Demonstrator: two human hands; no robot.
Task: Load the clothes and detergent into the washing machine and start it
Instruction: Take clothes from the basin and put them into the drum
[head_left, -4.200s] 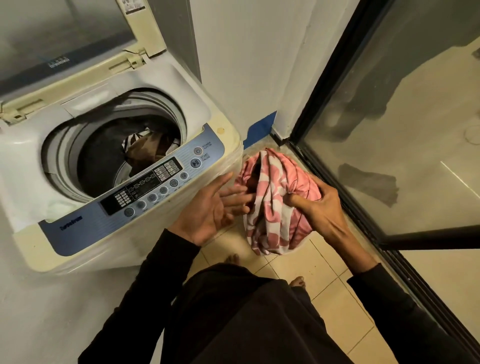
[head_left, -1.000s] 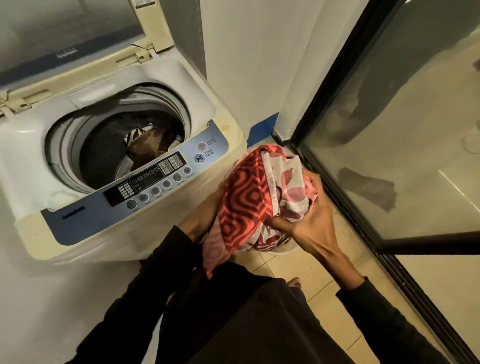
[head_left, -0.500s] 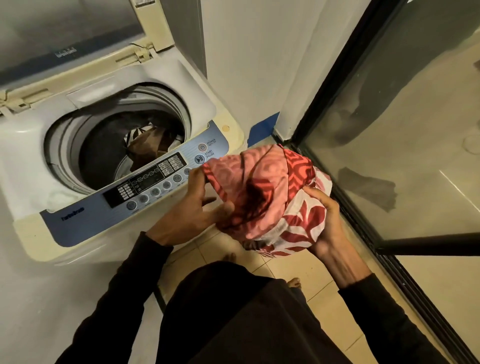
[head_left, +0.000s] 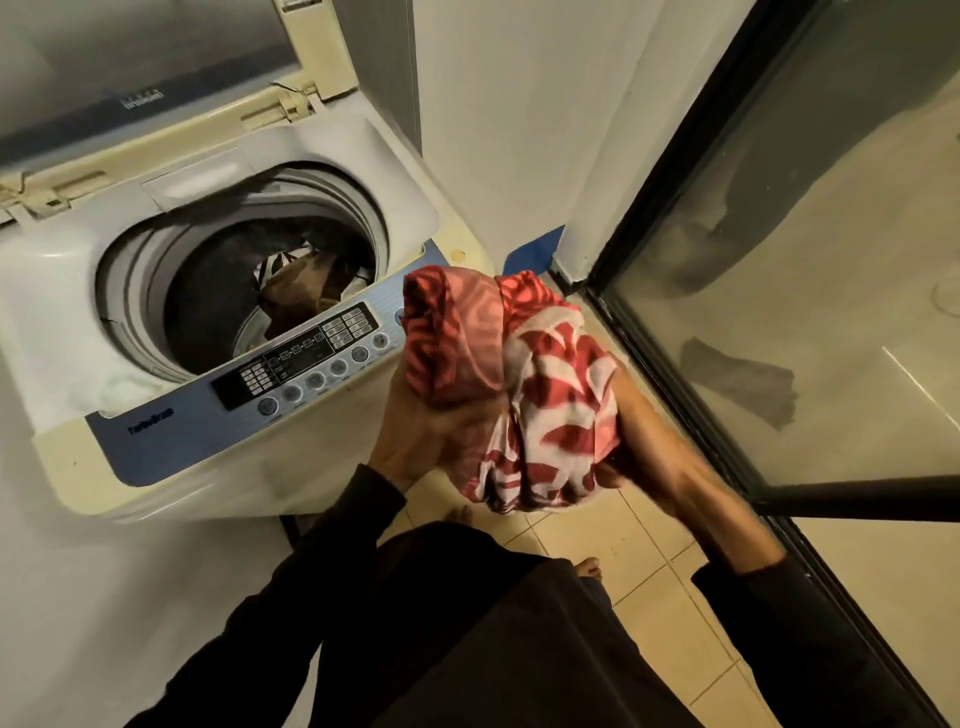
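Observation:
A top-loading washing machine (head_left: 218, 441) stands at the left with its lid (head_left: 145, 67) raised. Dark and brown clothes (head_left: 301, 291) lie in its drum. A bundle of red, pink and white patterned cloth (head_left: 509, 384) is held up just right of the machine's blue control panel (head_left: 306, 364). My left hand (head_left: 421, 436) grips the bundle from below on its left side. My right hand (head_left: 649, 447) holds it from the right, with the fingers mostly hidden behind the cloth. No detergent is in view.
A dark-framed glass sliding door (head_left: 779, 312) runs along the right. A white wall (head_left: 519, 130) with a strip of blue tape (head_left: 535, 249) stands behind the bundle. Beige floor tiles (head_left: 644, 561) and my bare feet lie below, in a narrow gap.
Both hands have lifted the patterned bundle from low beside the machine and gathered it tighter; it now sits higher and nearer the control panel.

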